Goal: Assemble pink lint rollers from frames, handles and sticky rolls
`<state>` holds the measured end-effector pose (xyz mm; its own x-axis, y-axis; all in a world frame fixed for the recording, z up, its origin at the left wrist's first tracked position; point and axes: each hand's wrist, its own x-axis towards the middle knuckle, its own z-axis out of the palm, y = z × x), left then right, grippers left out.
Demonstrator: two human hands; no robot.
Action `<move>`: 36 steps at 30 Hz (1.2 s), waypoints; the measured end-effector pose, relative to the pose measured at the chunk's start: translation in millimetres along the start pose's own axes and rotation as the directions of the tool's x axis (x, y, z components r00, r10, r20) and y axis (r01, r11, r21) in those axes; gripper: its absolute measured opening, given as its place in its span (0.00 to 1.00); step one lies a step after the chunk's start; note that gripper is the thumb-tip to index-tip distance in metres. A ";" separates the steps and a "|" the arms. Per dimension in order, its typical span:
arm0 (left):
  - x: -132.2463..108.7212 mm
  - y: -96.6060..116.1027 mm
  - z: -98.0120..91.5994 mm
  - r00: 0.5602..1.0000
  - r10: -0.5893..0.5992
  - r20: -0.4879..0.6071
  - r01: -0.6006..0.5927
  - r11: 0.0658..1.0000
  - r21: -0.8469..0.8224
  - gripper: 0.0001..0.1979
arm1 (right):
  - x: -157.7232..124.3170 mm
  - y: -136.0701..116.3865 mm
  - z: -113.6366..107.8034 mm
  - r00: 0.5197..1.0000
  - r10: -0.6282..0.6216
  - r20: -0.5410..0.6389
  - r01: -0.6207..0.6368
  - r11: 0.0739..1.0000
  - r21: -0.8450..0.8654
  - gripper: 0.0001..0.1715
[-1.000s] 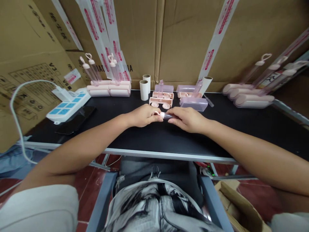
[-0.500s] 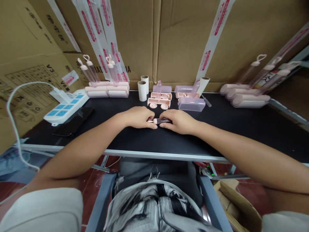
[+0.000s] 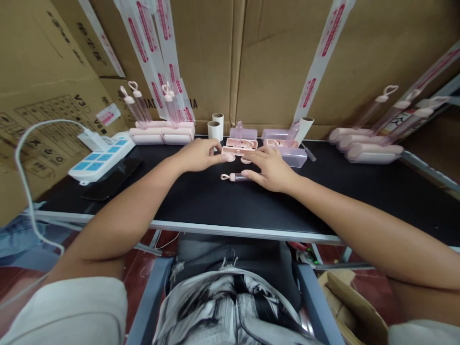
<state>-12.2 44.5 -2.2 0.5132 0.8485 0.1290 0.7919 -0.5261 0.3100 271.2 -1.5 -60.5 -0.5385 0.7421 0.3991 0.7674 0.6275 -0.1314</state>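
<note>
A slim clear tube with a pink cap and loop (image 3: 235,177) lies on the black tabletop, its right end hidden under my right hand (image 3: 273,168). That hand is open, its fingers stretched toward the right round end piece (image 3: 246,159) of a pink open tray-like frame (image 3: 239,150). At the frame's left end is my left hand (image 3: 200,154), open, thumb and fingers apart. Its thumb tip is by the left round end piece (image 3: 229,157); whether it touches is unclear. A clear lilac cover (image 3: 293,157) sits just beyond my right hand, partly hidden by it.
White cardboard tubes (image 3: 213,129) stand behind my left hand, with another tube (image 3: 305,127) leaning at the right. Pink rollers with upright handles line the left (image 3: 178,136) and right (image 3: 373,152). A power strip (image 3: 102,158) and a dark phone (image 3: 111,179) lie left.
Both hands have let go of the looped tube, which now lies on the table. They have moved forward to the pink frame, opening their fingers.
</note>
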 end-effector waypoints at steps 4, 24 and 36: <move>7.4 -10.3 6.2 0.994 -0.015 -0.104 0.025 0.994 0.103 0.24 | 1.4 2.3 3.8 0.993 0.062 0.103 -0.051 0.993 -0.107 0.36; 3.9 -3.7 -1.6 0.991 0.051 -0.124 -0.034 0.990 0.133 0.24 | -1.1 -0.1 -5.1 0.995 0.005 0.099 -0.006 1.000 0.005 0.29; 35.6 -28.1 20.7 0.900 -0.114 -0.420 0.131 0.991 0.011 0.16 | -2.3 -2.8 -9.6 0.995 0.036 0.090 -0.037 0.999 0.010 0.31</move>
<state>-9.3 88.3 -25.8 0.2327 0.8480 0.4762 0.8558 -0.4111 0.3139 273.6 -7.2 -52.3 -0.5396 0.7825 0.3108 0.7834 0.6019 -0.1553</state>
